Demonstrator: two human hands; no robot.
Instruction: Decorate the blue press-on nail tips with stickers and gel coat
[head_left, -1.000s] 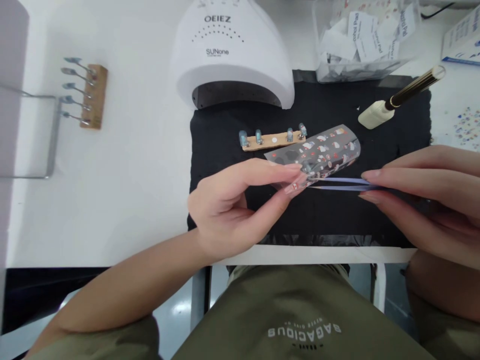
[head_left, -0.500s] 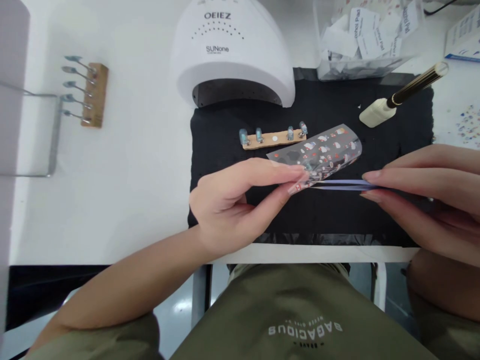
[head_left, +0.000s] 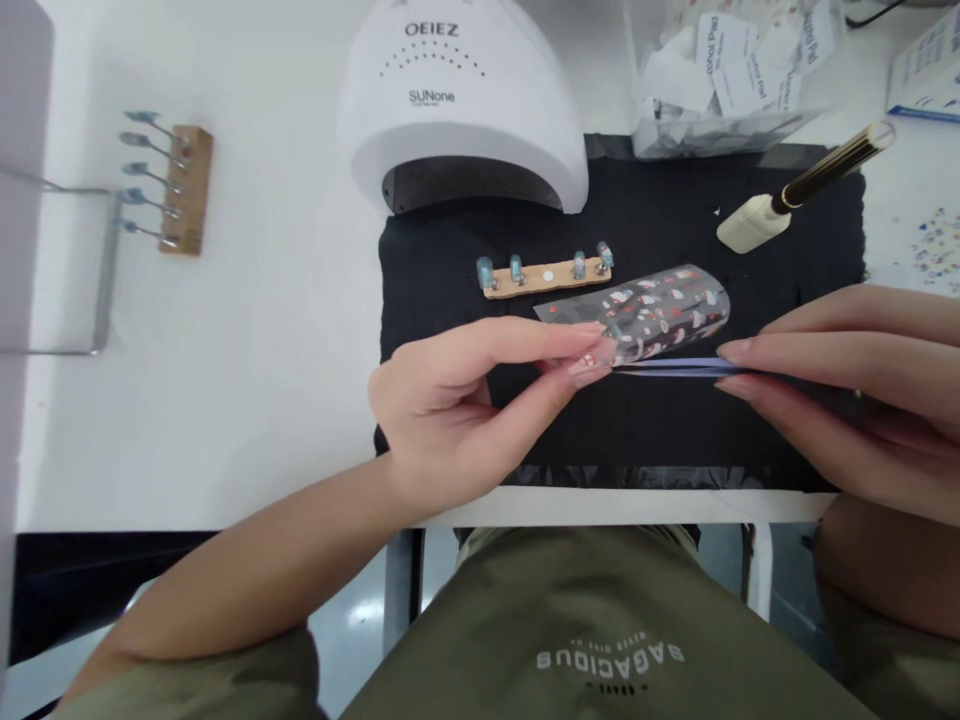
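Between thumb and fingers, my left hand point(head_left: 465, 410) pinches a clear nail sticker sheet point(head_left: 667, 305) printed with small red and white figures. The sheet curls away to the right. My right hand point(head_left: 847, 390) is closed on light purple tweezers point(head_left: 686, 368), whose points meet the sheet's edge by my left fingertips. Whether the tips grip a sticker is hidden. Just behind the sheet, a wooden nail stand point(head_left: 532, 278) carries several blue glittery nail tips point(head_left: 486, 272); a bare white spot shows at its middle.
A white nail lamp point(head_left: 465, 120) stands at the back on the black cloth point(head_left: 442, 400). A cream bottle point(head_left: 752, 224) with a dark cap leans right. Behind are a clear box point(head_left: 675, 140) of alcohol pads and another wooden stand point(head_left: 187, 190) at left.
The sticker sheet has shifted slightly and its curled far end sits a little lower. Both hands have moved slightly left, still holding the sheet and tweezers.
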